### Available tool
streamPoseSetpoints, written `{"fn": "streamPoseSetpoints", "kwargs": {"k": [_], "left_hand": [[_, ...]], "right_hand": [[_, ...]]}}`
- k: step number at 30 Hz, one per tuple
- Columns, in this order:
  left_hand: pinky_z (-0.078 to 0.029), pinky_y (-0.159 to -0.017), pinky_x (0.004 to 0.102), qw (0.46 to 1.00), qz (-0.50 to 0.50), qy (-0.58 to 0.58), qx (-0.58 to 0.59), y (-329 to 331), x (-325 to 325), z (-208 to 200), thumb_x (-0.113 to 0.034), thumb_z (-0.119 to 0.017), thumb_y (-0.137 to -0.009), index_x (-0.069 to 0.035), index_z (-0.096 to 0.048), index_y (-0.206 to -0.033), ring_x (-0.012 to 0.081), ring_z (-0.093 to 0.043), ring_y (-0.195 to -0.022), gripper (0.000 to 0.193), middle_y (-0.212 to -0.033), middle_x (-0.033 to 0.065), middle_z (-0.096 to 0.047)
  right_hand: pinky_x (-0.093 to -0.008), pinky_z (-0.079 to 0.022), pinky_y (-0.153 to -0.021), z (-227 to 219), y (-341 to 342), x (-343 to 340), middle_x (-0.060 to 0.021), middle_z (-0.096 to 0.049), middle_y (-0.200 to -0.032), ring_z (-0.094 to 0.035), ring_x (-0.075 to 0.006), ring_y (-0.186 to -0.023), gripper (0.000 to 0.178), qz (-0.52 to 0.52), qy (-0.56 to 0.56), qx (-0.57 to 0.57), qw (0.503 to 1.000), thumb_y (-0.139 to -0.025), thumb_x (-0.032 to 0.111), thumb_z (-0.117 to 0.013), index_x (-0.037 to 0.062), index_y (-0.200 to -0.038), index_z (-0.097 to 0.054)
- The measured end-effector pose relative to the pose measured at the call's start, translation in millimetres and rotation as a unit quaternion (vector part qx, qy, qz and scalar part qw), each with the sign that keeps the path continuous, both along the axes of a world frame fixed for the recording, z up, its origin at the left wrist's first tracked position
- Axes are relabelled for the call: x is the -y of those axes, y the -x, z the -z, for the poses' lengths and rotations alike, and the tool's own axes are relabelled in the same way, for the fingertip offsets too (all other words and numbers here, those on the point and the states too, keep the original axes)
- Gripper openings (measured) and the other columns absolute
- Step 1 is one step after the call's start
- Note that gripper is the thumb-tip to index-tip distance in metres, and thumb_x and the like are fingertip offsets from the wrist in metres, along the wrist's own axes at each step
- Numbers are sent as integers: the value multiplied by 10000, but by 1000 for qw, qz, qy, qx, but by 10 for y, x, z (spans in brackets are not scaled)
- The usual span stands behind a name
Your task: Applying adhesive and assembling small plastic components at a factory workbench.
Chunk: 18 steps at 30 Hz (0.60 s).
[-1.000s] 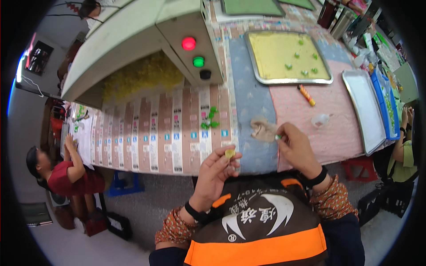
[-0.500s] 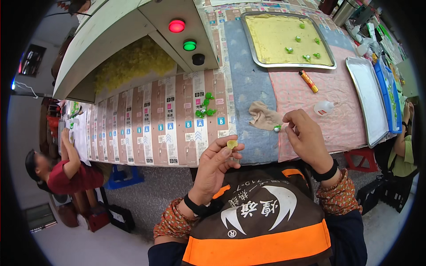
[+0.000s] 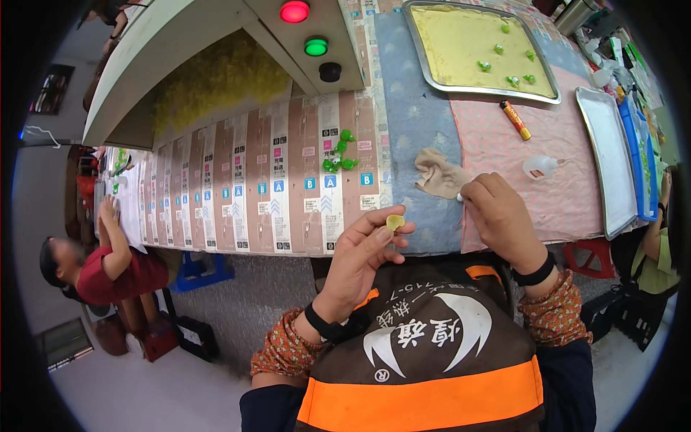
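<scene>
My left hand (image 3: pixel 360 252) pinches a small yellow heart-shaped piece (image 3: pixel 394 222) between thumb and forefinger, its other fingers curled loosely. To the right, over the cloth-covered table, my right hand (image 3: pixel 497 214) is closed with thumb and forefinger together. A small green-and-white piece sits in that pinch; only a whitish bit (image 3: pixel 461 196) of it shows at the fingertips. Just beyond lies a crumpled beige rag (image 3: pixel 436 174). A white squeeze bottle (image 3: pixel 539 168) rests on its side at the right, near an orange-and-yellow glue tube (image 3: pixel 515 120).
A metal tray (image 3: pixel 436 85) with a yellow lining bears several small green pieces. Further right are a bare metal tray (image 3: pixel 602 169) and a blue basket (image 3: pixel 638 169). At left, several green pieces (image 3: pixel 340 155) lie before a machine (image 3: pixel 337 43) with lamps. Co-workers sit at both sides.
My right hand has picked up the small green-and-white piece that lay by the rag. The left hand still holds the yellow piece. The whole view has shifted slightly.
</scene>
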State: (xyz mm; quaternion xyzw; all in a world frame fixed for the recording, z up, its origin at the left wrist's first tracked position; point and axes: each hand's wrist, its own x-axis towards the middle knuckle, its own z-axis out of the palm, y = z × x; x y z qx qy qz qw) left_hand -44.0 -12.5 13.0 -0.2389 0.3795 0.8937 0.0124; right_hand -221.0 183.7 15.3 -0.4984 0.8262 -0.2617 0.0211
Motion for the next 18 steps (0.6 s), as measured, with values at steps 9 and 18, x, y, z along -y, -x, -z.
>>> {"fn": "streamPoseSetpoints", "kwargs": {"k": [9,18], "left_hand": [[-560,-775,263,999,-11,-19,-30,4,-71,136,-144,-595,-976,-32,-526,-1347,125,-646,-975,394,-1203,141,-653],[-560,-779,261,997,-37,19,-62,-33,-121,201,-110,-613,-962,-26,-539,-1328,134,-664,-984,383,-1199,133,-661]], "right_hand": [[-341,-474,-629,-80,-156,14,-112,-572,-819,-584,-256,-724,148,48,29,85,995,-821,-19,-643,23,-951,-587],[-233,-468,-602,-355,-681,334,-70,-626,-888,-596,-89,-686,128,93,215,397,887,-860,-61,-652,-26,-978,-619]]}}
